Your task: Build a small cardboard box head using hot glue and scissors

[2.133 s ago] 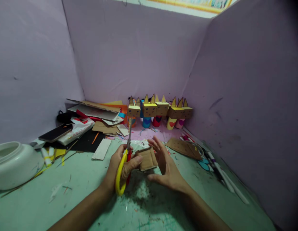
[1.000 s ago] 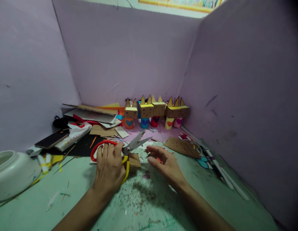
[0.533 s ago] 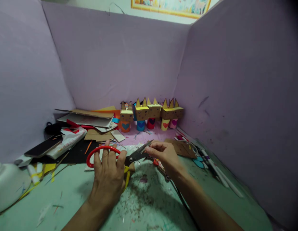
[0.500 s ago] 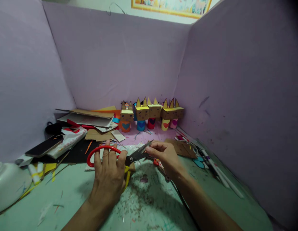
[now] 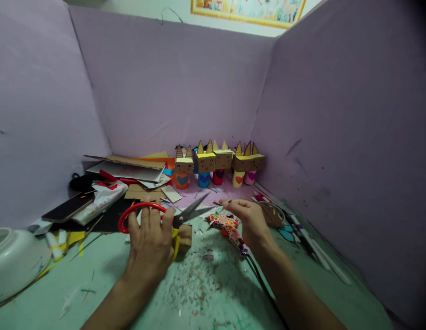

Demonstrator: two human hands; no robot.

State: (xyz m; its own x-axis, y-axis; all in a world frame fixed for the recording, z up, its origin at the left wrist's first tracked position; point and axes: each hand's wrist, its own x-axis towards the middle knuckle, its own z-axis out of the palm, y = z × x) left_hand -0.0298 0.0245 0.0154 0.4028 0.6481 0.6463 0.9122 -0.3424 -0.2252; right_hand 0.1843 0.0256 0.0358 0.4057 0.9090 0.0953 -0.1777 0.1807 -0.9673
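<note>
My left hand [image 5: 149, 233] is closed around the handles of a pair of scissors [image 5: 185, 217], one loop red and the other yellow. The blades are parted and point right, toward my other hand. My right hand [image 5: 245, 215] pinches a small thin brown piece [image 5: 217, 203] just beyond the blade tips; its far end is hidden by the fingers. Below that hand a flower-patterned glue gun [image 5: 229, 225] with a black cable lies on the green table [image 5: 213, 302]. Beside the yellow loop rests a small cardboard block [image 5: 185, 237], partly covered by the scissors.
Several cardboard figures [image 5: 206, 162] with pointed ears stand along the lilac back panel [image 5: 178, 82]. At left are piled cardboard sheets [image 5: 130, 169], a dark phone-like slab [image 5: 66, 206] and a white bowl [image 5: 20, 261]. Pens [image 5: 312, 247] line the right side. Scraps litter the tabletop.
The scissors have drawn back left, and their blades have opened wider. My right hand has shifted slightly right, away from the blades, with the brown piece. More of the glue gun shows now.
</note>
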